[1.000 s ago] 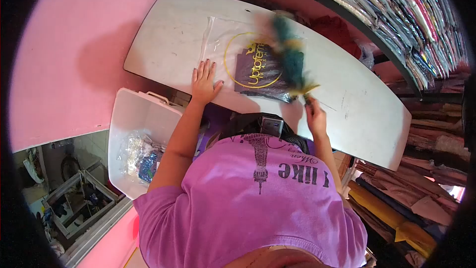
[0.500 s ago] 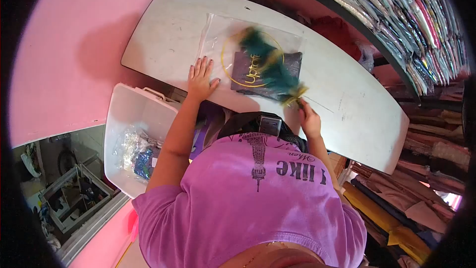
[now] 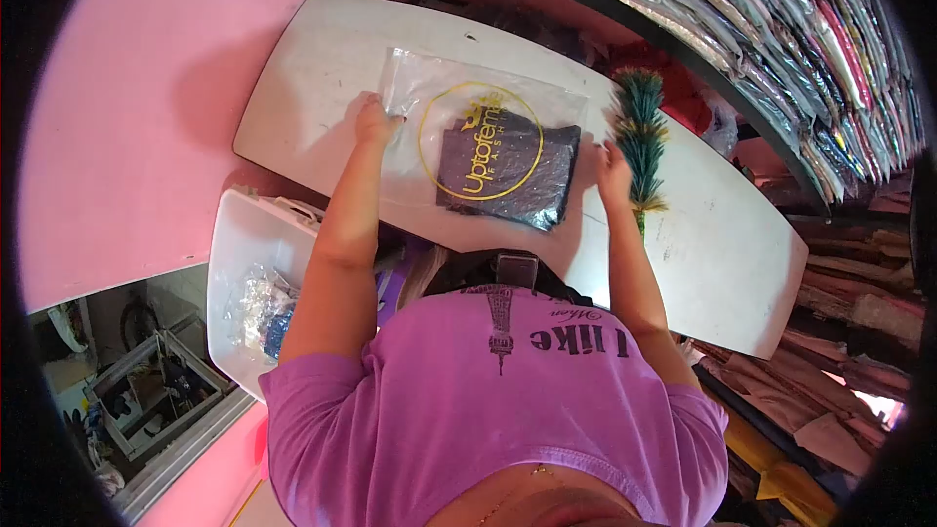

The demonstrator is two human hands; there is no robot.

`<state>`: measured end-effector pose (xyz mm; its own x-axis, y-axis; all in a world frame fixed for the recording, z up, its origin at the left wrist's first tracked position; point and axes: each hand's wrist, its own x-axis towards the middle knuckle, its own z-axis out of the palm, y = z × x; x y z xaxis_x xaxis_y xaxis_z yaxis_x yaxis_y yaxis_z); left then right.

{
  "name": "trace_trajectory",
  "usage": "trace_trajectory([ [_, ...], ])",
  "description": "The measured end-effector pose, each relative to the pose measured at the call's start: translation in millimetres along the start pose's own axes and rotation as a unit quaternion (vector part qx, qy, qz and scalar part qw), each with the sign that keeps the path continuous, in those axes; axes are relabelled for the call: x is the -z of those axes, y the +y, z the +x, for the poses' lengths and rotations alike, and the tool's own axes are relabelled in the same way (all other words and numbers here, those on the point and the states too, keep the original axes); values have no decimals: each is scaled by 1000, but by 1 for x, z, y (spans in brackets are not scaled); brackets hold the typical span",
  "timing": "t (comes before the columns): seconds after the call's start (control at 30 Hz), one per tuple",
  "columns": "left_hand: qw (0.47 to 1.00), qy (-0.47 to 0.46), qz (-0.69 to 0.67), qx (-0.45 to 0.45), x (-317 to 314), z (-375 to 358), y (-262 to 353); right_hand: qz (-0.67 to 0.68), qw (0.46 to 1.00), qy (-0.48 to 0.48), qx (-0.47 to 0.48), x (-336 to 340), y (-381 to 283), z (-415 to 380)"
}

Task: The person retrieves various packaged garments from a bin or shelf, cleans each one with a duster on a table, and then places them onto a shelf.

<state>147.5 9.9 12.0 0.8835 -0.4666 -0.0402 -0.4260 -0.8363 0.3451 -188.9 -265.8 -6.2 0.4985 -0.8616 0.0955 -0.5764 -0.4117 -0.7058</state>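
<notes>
A clear plastic bag (image 3: 410, 171) with a yellow round logo lies on the white table, holding a folded dark grey garment (image 3: 488, 161). My left hand (image 3: 375, 123) is at the bag's left edge, its fingers curled and thumb against the plastic. To the right of the bag, my right hand (image 3: 613, 174) is held with fingers partly apart and nothing visible in them. Beside it lies a green and yellow feather-like duster (image 3: 640, 137), its handle toward my body.
The white table (image 3: 717, 263) has curved edges. A white plastic bin (image 3: 226, 263) with bagged items stands below on the left. Packed garments (image 3: 742, 29) fill a dark-framed shelf at upper right, and folded fabrics (image 3: 849, 298) are stacked at right. A pink wall borders the left.
My right hand has let go of the duster, which now lies right of the bag instead of sweeping over it. My left hand has gone from lying flat to curled at the bag's edge.
</notes>
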Motion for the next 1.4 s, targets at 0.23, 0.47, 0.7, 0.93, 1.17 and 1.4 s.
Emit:
trace_trajectory([
  [0.23, 934, -83, -343, 58, 18, -1, 6, 265, 947, -125, -133, -17, -36, 52],
  [0.47, 883, 28, -458, -103, 107, -26, 20, 411, 908, -30, 72, 87, -91, 42],
  [0.7, 916, 9, -177, -361, 58, -68, -54, -29, 965, -31, 257, 66, -19, -28],
  [0.93, 966, -46, 14, -252, 46, -126, -70, -347, 909, 138, -183, 70, 42, -124],
  [1.17, 969, 62, -94, -218, 32, -132, -92, -75, 993, 61, -70, 59, 10, -157],
  [1.4, 954, 131, -172, -207, 49, -134, -117, -112, 958, -201, 170, 15, -82, -234],
])
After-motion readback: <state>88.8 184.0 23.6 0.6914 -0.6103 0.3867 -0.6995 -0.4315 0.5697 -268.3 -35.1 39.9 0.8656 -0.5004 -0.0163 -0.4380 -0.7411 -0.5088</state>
